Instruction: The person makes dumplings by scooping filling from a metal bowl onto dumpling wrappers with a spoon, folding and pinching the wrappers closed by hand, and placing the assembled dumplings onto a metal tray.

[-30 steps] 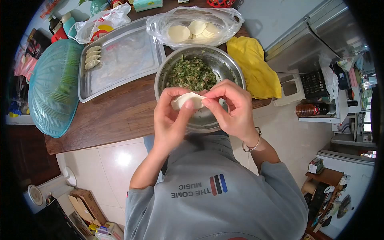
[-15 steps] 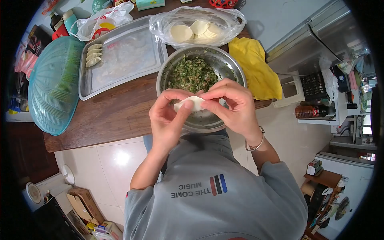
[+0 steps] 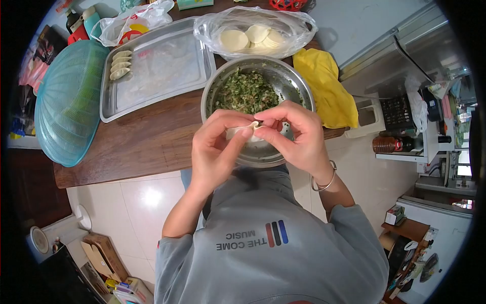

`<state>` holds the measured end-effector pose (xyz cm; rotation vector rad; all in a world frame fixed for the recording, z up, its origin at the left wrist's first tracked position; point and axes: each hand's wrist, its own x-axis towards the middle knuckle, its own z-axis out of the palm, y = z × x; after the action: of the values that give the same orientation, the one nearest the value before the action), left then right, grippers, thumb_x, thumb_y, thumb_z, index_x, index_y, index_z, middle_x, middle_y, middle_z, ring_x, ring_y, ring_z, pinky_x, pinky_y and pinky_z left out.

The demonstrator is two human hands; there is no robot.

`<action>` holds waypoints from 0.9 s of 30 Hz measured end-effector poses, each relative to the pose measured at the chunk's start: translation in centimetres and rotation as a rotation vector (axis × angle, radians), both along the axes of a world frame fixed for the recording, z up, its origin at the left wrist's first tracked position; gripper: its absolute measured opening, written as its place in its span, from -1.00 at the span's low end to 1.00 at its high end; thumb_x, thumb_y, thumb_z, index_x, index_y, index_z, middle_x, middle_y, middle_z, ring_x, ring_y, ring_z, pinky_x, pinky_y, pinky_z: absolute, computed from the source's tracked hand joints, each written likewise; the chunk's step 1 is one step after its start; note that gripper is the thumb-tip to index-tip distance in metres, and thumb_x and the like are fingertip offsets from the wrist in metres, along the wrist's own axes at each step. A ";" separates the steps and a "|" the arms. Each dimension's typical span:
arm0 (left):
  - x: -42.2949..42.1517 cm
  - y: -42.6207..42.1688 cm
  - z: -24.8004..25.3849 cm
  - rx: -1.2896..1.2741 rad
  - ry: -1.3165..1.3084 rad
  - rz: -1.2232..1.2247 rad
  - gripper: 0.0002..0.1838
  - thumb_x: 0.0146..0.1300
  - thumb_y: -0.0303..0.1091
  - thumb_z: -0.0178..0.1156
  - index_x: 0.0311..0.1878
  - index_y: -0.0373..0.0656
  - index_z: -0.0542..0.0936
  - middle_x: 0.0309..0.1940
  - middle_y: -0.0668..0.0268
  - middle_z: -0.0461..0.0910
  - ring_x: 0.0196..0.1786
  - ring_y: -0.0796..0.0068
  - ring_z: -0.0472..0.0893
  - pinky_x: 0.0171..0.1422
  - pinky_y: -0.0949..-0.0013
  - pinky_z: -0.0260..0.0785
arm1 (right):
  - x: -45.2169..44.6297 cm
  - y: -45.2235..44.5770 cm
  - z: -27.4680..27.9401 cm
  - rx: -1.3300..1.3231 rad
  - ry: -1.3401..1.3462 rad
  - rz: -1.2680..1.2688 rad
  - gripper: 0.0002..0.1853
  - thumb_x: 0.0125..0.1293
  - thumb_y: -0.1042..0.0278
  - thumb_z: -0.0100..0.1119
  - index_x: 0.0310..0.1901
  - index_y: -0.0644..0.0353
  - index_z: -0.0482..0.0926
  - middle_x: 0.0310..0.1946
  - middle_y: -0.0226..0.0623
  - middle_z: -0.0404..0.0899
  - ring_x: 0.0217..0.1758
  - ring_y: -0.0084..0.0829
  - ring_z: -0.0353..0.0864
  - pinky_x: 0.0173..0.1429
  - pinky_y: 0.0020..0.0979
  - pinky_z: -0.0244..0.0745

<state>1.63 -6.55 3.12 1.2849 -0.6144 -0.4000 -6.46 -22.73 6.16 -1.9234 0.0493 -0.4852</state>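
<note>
Above the near side of a steel bowl [image 3: 263, 161], my left hand [image 3: 218, 144] and my right hand [image 3: 293, 134] pinch one pale dumpling [image 3: 248, 136] from both sides. Fingers and thumbs cover much of it, and a small fold of dough stands up between them. Chopped green filling [image 3: 245, 92] lies in the bowl. Behind the bowl, round wrappers [image 3: 234, 40] are in a clear plastic bag [image 3: 207, 30]. Several folded dumplings [image 3: 120, 65] form a column at the left of a metal tray [image 3: 157, 76].
A blue mesh cover [image 3: 68, 104] stands at the left end of the wooden table [image 3: 136, 144]. The yellow cloth [image 3: 326, 88] lies right of the bowl. A white plastic bag [image 3: 136, 23] and bottles are behind the tray.
The dumpling's edge, smoother and more exposed before, is now bunched into a fold between my fingertips. My hands have drawn closer together. The whole view has shifted slightly.
</note>
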 end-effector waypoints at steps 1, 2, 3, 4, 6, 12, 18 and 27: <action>0.0 0.0 -0.1 -0.022 -0.046 -0.005 -0.86 0.29 -0.64 0.23 -0.11 -0.34 0.64 -0.09 0.17 0.59 -0.01 0.43 0.60 0.09 0.42 0.47 | 0.0 0.0 -0.1 0.000 0.001 0.001 -0.87 0.13 0.56 0.41 -0.27 0.26 0.68 -0.37 -0.29 0.63 -0.40 -0.47 0.61 -0.29 -0.49 0.50; 0.0 -0.1 -0.1 -0.022 -0.045 -0.004 -0.86 0.29 -0.64 0.23 -0.11 -0.34 0.64 -0.09 0.17 0.59 -0.01 0.43 0.60 0.09 0.42 0.47 | 0.1 0.0 -0.3 0.021 -0.009 0.008 -0.88 0.14 0.57 0.40 -0.28 0.26 0.68 -0.38 -0.29 0.62 -0.41 -0.48 0.60 -0.30 -0.50 0.49; 0.0 -0.2 -0.1 -0.044 -0.049 -0.008 -0.88 0.29 -0.64 0.23 -0.12 -0.33 0.64 -0.07 0.16 0.59 0.01 0.42 0.60 0.09 0.42 0.47 | 0.2 0.0 -0.4 0.042 -0.020 0.015 -0.89 0.14 0.57 0.40 -0.28 0.27 0.67 -0.39 -0.29 0.62 -0.41 -0.49 0.59 -0.30 -0.50 0.49; -0.1 -0.2 -0.1 -0.066 -0.054 -0.012 -0.89 0.30 -0.63 0.23 -0.13 -0.32 0.64 -0.04 0.15 0.58 0.03 0.41 0.61 0.10 0.41 0.48 | 0.2 -0.1 -0.4 0.042 -0.020 0.016 -0.89 0.14 0.57 0.40 -0.28 0.27 0.67 -0.39 -0.29 0.62 -0.41 -0.49 0.59 -0.30 -0.50 0.49; 0.1 -0.2 -0.6 -0.049 -0.074 -0.017 -0.85 0.27 -0.63 0.25 -0.10 -0.33 0.63 -0.04 0.14 0.58 0.05 0.39 0.61 0.11 0.40 0.48 | 0.3 -0.2 -0.2 -0.079 -0.073 0.006 -0.88 0.13 0.58 0.39 -0.28 0.28 0.67 -0.38 -0.28 0.62 -0.41 -0.46 0.60 -0.30 -0.49 0.49; -0.2 -0.3 -0.4 -0.071 -0.065 -0.062 -0.62 0.14 -0.67 0.36 0.04 -0.36 0.54 0.03 0.13 0.55 0.12 0.33 0.62 0.13 0.38 0.57 | 0.3 -0.4 -0.4 -0.236 -0.197 0.004 -0.86 0.11 0.62 0.41 -0.28 0.28 0.69 -0.37 -0.28 0.63 -0.38 -0.50 0.55 -0.25 -0.51 0.46; -0.2 -0.2 -0.7 -0.098 -0.098 -0.006 -0.53 0.11 -0.68 0.38 0.11 -0.35 0.48 0.09 0.11 0.50 0.14 0.25 0.63 0.10 0.41 0.64 | 0.3 -0.8 -0.4 0.011 -0.059 0.060 -0.79 0.06 0.57 0.44 -0.21 0.25 0.73 -0.36 -0.25 0.64 -0.33 -0.42 0.64 -0.24 -0.45 0.53; -0.4 -0.5 -0.3 -0.115 -0.092 -0.025 -0.52 0.14 -0.71 0.34 0.14 -0.38 0.46 0.12 0.10 0.50 0.17 0.21 0.62 0.06 0.39 0.65 | 0.3 -0.5 0.2 -0.230 -0.143 0.004 -0.85 0.04 0.57 0.45 -0.30 0.25 0.75 -0.39 -0.27 0.65 -0.38 -0.41 0.64 -0.25 -0.45 0.52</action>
<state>1.19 -7.02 2.85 1.1910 -0.7217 -0.3227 -6.17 -23.20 6.35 -2.1065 -0.1075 -0.6473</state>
